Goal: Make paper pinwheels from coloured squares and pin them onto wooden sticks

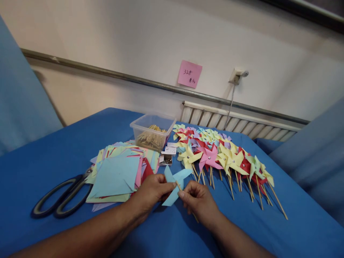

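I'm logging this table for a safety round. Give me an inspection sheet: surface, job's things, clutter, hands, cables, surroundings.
Surface: flat blue table covering.
Job's things: light-blue pinwheel, loosely piled paper squares, clear plastic box of sticks, small open carton, massed pinwheels on the right.
Clutter: scissors, blades largely hidden by paper.
Hands: left hand pinches the light-blue pinwheel; right hand holds its wooden stick.
Cables: one cord hangs from the plug.
Surroundings: wall, pink note, metal rail, radiator, curtains.

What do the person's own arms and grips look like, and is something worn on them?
The left forearm and right forearm are bare, with no sleeve in view. The left grip and right grip are ungloved human hands. No watch, bracelet or ring can be made out.
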`<action>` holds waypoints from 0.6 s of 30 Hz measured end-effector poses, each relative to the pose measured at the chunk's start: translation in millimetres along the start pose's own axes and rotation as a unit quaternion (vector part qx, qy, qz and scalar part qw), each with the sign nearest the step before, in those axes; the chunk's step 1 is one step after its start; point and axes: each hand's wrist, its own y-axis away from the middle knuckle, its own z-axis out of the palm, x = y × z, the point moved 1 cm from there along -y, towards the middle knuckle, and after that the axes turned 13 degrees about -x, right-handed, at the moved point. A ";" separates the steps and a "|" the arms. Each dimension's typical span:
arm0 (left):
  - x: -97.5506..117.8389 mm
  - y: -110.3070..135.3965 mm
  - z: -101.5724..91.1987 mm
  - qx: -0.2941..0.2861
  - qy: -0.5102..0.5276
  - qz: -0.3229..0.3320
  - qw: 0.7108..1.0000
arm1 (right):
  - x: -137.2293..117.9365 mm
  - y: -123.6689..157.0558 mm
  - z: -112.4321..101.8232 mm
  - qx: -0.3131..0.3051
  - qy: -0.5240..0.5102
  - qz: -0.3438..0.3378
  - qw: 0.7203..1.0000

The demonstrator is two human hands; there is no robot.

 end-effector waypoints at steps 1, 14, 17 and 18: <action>0.1 -0.1 -0.3 0.000 -0.001 0.001 1.000 | -0.3 -0.1 -0.1 -0.003 -0.003 0.002 1.000; 4.6 3.2 1.2 0.012 0.024 -0.002 1.000 | 1.4 -1.4 0.1 -0.029 -0.004 -0.001 1.000; 4.2 1.9 0.0 0.011 0.024 -0.009 1.000 | 1.7 -1.0 0.1 -0.031 -0.003 -0.001 1.000; 4.0 1.3 -0.4 0.011 0.026 -0.011 1.000 | 1.5 -0.7 0.1 -0.032 -0.003 0.000 0.999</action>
